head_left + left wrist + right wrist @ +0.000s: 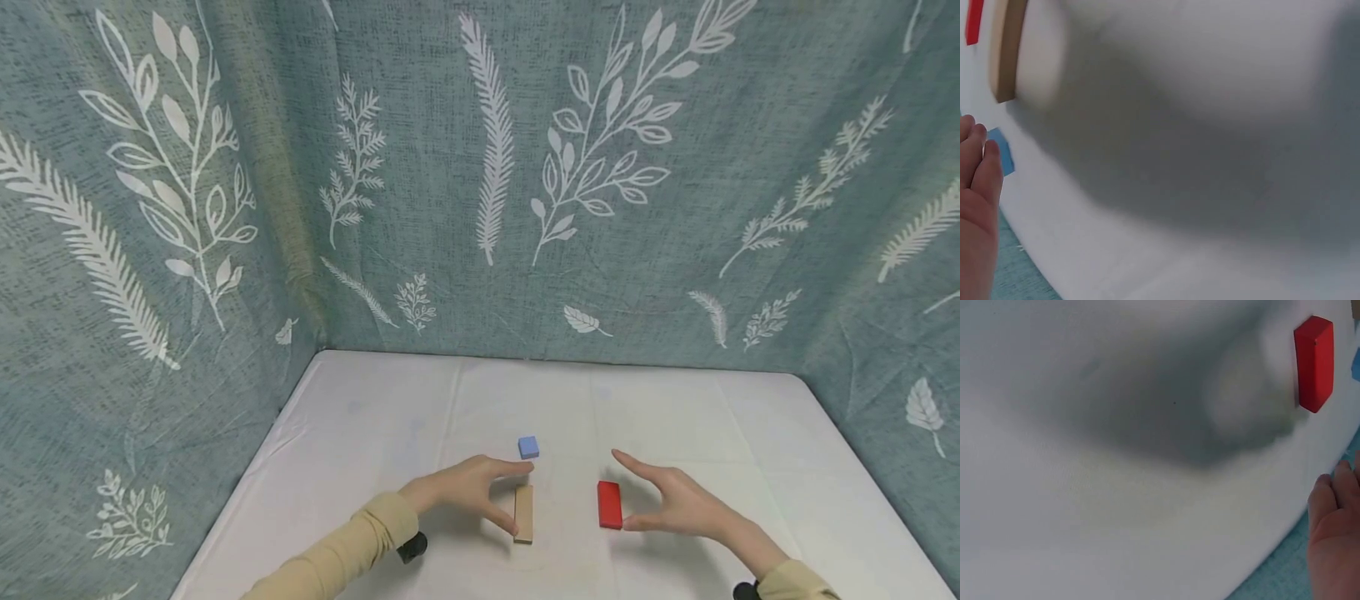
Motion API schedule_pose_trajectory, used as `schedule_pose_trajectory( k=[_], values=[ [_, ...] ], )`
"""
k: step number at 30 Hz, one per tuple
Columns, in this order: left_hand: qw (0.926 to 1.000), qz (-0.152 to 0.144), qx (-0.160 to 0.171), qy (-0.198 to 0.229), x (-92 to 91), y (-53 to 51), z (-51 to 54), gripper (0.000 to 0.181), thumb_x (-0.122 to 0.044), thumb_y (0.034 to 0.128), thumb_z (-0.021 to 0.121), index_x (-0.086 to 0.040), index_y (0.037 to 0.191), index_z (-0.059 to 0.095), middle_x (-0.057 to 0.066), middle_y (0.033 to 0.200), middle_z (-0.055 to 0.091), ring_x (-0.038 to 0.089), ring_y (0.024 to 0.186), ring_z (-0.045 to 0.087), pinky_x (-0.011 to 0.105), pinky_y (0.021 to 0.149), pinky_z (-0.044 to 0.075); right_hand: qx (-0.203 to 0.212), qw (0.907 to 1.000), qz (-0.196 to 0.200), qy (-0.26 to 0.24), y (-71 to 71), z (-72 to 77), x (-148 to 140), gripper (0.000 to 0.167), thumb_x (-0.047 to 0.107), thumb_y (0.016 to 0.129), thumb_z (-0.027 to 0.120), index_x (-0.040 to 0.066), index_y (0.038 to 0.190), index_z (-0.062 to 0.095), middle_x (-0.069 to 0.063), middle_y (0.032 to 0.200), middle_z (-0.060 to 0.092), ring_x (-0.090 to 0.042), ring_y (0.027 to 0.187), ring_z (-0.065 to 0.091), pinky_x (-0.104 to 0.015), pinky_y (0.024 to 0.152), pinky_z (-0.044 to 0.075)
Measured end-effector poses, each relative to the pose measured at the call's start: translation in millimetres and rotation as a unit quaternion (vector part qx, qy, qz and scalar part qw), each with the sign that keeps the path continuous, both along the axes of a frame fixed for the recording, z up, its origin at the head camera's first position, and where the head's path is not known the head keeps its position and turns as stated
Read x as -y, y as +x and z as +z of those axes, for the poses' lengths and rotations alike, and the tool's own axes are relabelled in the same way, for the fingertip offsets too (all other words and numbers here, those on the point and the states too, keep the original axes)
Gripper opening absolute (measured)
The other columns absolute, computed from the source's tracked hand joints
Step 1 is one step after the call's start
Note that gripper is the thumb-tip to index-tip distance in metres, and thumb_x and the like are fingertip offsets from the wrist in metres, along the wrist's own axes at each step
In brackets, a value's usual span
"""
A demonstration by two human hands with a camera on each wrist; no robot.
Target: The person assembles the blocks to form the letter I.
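A plain wooden block [523, 515] lies lengthwise on the white table. My left hand [472, 487] hovers at its left side, thumb and fingers spread apart around its ends, holding nothing. To the right lies a red block [610, 505]. My right hand [678, 502] is just right of it, thumb near its near end and fingers stretched beyond its far end. A small blue block [528, 447] sits past the wooden one, close to the left fingertips. In the right wrist view the red block [1315, 365] stands apart from the fingers [1335, 494].
The white-covered table [390, 400] reaches back to a teal curtain [435, 208] with white leaf prints, which also hangs along both sides. A dark strap piece [412, 547] shows at the left wrist and another [746, 591] at the right wrist.
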State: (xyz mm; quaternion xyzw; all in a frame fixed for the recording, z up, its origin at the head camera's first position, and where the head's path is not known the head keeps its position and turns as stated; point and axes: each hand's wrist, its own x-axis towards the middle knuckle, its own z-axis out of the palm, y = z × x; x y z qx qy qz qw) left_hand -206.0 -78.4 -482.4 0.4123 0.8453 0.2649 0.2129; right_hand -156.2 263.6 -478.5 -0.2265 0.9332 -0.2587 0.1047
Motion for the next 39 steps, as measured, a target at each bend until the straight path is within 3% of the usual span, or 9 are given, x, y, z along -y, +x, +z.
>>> schedule_pose_trajectory(
  k=[4,11,18,23,33,39],
  values=[
    [0.9999,-0.004,-0.015,-0.003,0.8,2.4,-8.8,0.084,-0.041,0.0714,0.080,-0.006,0.140,0.045,0.003,0.144,0.047,0.017,0.135,0.043,0.028,0.112,0.036,0.002,0.9999,0.011,0.004,0.0,-5.0,2,0.092,0.055,0.074,0.073,0.013,0.147,0.036,-0.010,0.143,0.049,-0.033,0.127,0.051,-0.052,0.097,0.048],
    [0.9989,0.017,-0.038,-0.019,2.7,6.0,-19.4,0.082,-0.042,0.0680,0.082,-0.010,0.137,0.051,0.001,0.138,0.054,0.015,0.130,0.049,0.025,0.110,0.038,0.016,0.9998,0.010,-0.006,-0.5,-14.3,4,0.090,0.055,0.073,0.073,0.007,0.143,0.042,-0.008,0.143,0.049,-0.032,0.129,0.047,-0.049,0.101,0.045],
    [0.9959,0.029,-0.084,0.018,0.6,8.8,-31.7,0.080,-0.044,0.0654,0.083,-0.009,0.132,0.056,0.002,0.132,0.060,0.016,0.124,0.055,0.025,0.107,0.042,-0.002,0.9999,0.004,-0.013,-0.8,-26.0,3,0.087,0.052,0.073,0.075,0.004,0.139,0.046,-0.010,0.138,0.054,-0.034,0.126,0.050,-0.049,0.100,0.046],
    [0.9924,0.043,-0.110,0.032,-1.9,12.2,-38.1,0.081,-0.048,0.0636,0.083,-0.010,0.130,0.057,0.002,0.131,0.061,0.016,0.122,0.057,0.026,0.105,0.044,-0.011,0.9997,-0.011,-0.019,2.7,-35.7,2,0.086,0.055,0.072,0.074,0.007,0.139,0.049,-0.007,0.137,0.056,-0.032,0.125,0.052,-0.044,0.100,0.047],
    [0.9885,0.068,-0.128,0.041,-0.9,14.2,-44.0,0.080,-0.051,0.0602,0.083,-0.015,0.128,0.060,0.001,0.128,0.063,0.017,0.118,0.060,0.028,0.101,0.047,-0.014,0.9988,-0.037,-0.030,4.1,-42.9,4,0.083,0.054,0.071,0.076,0.009,0.137,0.052,-0.008,0.133,0.059,-0.032,0.123,0.054,-0.045,0.098,0.048],
    [0.9907,0.076,-0.103,0.045,0.7,8.6,-45.4,0.077,-0.047,0.0603,0.085,-0.018,0.128,0.061,-0.002,0.127,0.063,0.016,0.118,0.059,0.028,0.102,0.047,-0.018,0.9979,-0.049,-0.038,2.9,-45.5,5,0.077,0.051,0.072,0.077,0.011,0.134,0.054,-0.006,0.130,0.062,-0.030,0.121,0.056,-0.044,0.097,0.049]
  ],
)
